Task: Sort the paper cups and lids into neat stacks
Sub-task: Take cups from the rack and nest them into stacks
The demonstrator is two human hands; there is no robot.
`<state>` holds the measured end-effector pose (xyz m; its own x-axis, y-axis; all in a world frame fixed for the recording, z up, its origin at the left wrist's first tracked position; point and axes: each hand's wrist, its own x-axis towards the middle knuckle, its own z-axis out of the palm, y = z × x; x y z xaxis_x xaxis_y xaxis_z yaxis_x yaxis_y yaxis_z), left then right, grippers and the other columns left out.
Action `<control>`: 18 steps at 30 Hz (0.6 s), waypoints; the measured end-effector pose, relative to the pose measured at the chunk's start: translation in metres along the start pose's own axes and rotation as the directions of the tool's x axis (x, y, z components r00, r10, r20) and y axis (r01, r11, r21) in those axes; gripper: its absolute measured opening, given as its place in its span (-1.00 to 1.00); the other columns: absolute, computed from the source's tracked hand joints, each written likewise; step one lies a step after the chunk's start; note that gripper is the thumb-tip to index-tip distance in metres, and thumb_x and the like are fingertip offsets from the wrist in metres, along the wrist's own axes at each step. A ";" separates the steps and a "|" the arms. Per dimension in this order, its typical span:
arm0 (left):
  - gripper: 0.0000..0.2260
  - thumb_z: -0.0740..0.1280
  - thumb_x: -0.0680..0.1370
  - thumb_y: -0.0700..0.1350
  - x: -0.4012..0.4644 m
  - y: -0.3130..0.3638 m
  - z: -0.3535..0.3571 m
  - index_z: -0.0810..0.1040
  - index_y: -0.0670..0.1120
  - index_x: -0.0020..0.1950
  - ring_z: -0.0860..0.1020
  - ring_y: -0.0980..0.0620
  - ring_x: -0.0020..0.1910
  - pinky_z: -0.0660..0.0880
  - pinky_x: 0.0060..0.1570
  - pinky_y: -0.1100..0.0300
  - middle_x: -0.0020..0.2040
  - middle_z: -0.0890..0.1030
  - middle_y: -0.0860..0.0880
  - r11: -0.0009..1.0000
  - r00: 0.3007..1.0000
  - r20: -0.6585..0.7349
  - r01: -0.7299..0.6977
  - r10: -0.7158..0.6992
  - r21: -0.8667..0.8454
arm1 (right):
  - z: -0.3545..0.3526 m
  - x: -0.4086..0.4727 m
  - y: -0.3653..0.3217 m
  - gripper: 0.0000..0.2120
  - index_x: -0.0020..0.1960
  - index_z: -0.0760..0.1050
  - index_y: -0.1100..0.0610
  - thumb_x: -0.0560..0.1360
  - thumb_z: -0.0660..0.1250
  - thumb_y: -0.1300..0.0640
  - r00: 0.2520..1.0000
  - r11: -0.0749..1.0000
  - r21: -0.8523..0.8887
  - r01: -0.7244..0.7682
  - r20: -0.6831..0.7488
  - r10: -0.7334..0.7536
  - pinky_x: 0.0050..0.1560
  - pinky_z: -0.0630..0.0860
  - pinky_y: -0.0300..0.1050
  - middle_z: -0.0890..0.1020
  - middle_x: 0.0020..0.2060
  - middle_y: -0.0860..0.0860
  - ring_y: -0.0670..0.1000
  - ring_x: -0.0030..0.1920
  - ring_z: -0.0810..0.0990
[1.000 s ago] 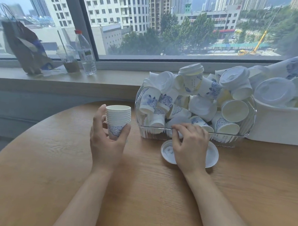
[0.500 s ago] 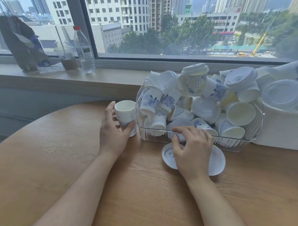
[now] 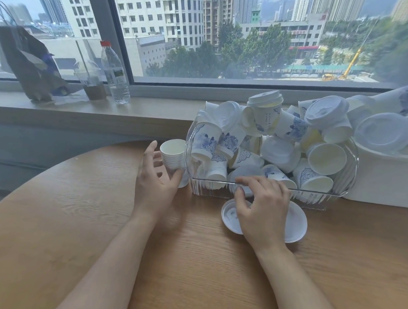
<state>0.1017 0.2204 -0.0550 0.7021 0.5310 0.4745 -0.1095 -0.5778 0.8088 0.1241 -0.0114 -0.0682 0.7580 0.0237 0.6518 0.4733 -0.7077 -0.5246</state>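
Note:
A stack of nested white paper cups (image 3: 173,154) with a blue print stands on the wooden table (image 3: 80,219), right against the left end of a clear ribbed basket (image 3: 261,193). My left hand (image 3: 157,178) is beside the stack with fingers spread, only the thumb near its base. The basket is heaped with loose blue-patterned cups (image 3: 207,143) and white lids (image 3: 278,152). My right hand (image 3: 261,209) lies on two white lids (image 3: 231,217) on the table in front of the basket, fingers curved, fingertips at the basket's front rim.
A white tub (image 3: 382,181) with more lids and cups stands to the right of the basket. On the window sill at the back left are a paper bag (image 3: 28,65), a plastic cup with a straw (image 3: 92,85) and a water bottle (image 3: 114,75).
My left hand carried the cup stack up and right to the basket's left end, set it on the table and loosened its fingers. My right hand stayed on the lids.

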 end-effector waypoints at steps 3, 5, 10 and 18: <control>-0.27 0.57 0.51 -0.05 -0.019 0.007 -0.005 0.29 0.03 0.60 0.52 0.15 0.23 0.56 0.18 0.07 0.35 0.49 0.06 1.000 0.998 -0.066 0.004 -0.006 -0.022 | -0.002 0.000 -0.002 -0.82 0.07 0.68 -0.06 0.54 0.34 0.03 1.000 1.000 -0.009 -0.002 0.018 0.002 0.32 0.28 -0.03 0.68 -0.04 -0.14 0.00 0.04 0.60; -0.34 0.54 0.52 -0.08 -0.036 0.013 -0.003 0.35 0.03 0.55 0.53 0.20 0.19 0.58 0.13 0.07 0.31 0.50 0.08 0.999 0.996 -0.091 -0.008 0.005 -0.034 | -0.005 0.000 -0.003 -0.82 0.11 0.67 -0.06 0.56 0.34 0.02 0.999 1.000 -0.024 0.002 0.046 -0.001 0.33 0.30 0.01 0.69 -0.02 -0.14 0.00 0.06 0.61; -0.43 0.51 0.55 -0.15 -0.058 0.028 0.011 0.44 0.00 0.54 0.54 0.16 0.22 0.57 0.21 0.03 0.25 0.55 0.12 0.995 0.995 0.037 -0.089 0.091 -0.054 | -0.011 0.014 -0.018 -0.72 0.28 0.60 -0.05 0.60 0.35 -0.05 0.995 0.995 0.094 -0.019 0.095 0.010 0.27 0.47 0.02 0.68 0.07 -0.17 -0.06 0.11 0.59; -0.34 0.52 0.53 -0.20 -0.058 0.021 0.015 0.38 0.00 0.59 0.54 0.21 0.23 0.56 0.22 0.15 0.28 0.57 0.10 0.988 0.989 0.095 -0.102 0.112 -0.113 | 0.019 0.072 -0.057 -0.41 0.56 0.32 -0.09 0.59 0.36 -0.20 0.967 0.988 0.148 -0.052 0.256 0.013 0.23 0.51 -0.04 0.57 0.30 -0.05 -0.03 0.24 0.56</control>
<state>0.0692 0.1681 -0.0710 0.7490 0.4014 0.5272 -0.2589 -0.5551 0.7904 0.1606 0.0442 -0.0017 0.8536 0.1945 0.4833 0.4943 -0.5955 -0.6333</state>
